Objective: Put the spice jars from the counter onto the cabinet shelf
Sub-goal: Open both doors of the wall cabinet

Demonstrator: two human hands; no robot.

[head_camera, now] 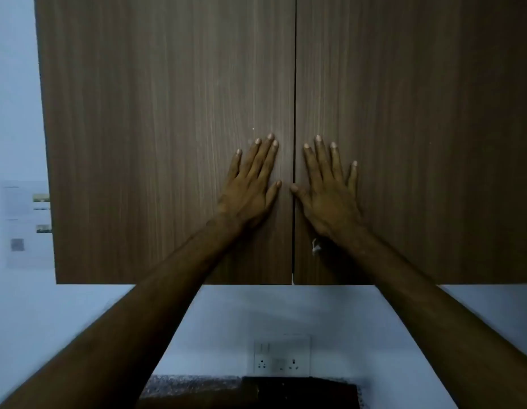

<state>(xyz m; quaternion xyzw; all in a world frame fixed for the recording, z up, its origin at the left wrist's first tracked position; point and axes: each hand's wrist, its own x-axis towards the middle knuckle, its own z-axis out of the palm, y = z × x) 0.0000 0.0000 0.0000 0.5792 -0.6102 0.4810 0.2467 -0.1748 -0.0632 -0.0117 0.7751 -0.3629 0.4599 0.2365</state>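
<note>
1. While both arms reach up and forward, the person's left hand [250, 184] lies flat on the left cabinet door [167, 137], fingers stretched out and close together, gripping nothing.
2. Its thumb points toward the dark seam [294, 113] where the two doors meet, stopping just short of it.
3. On the other side of that seam, the right hand [330, 193] presses flat on the right cabinet door [418, 128], fingers spread a little wider, with nothing in it either.
4. The right thumb tip reaches the seam, near the left thumb.
5. Both hands sit in the lower half of the doors, near their inner edges and above the bottom edge.
6. Both doors are shut, so the cabinet shelf behind them is hidden.
7. A small pale mark [315, 246] shows on the right door just below the right wrist, near the inner edge; what it is cannot be told.
8. Below the cabinet, a pale wall [285, 308] carries a white socket plate [281, 358] between the two forearms.
9. At the bottom edge of the view, a speckled counter [191, 385] shows with a dark flat thing [303, 394] on it, too dim to identify.
10. No spice jars can be seen on the visible strip of counter; where they are cannot be told.
11. At the far left, blurred papers [26, 222] hang on the wall beside the cabinet's left edge.
</note>
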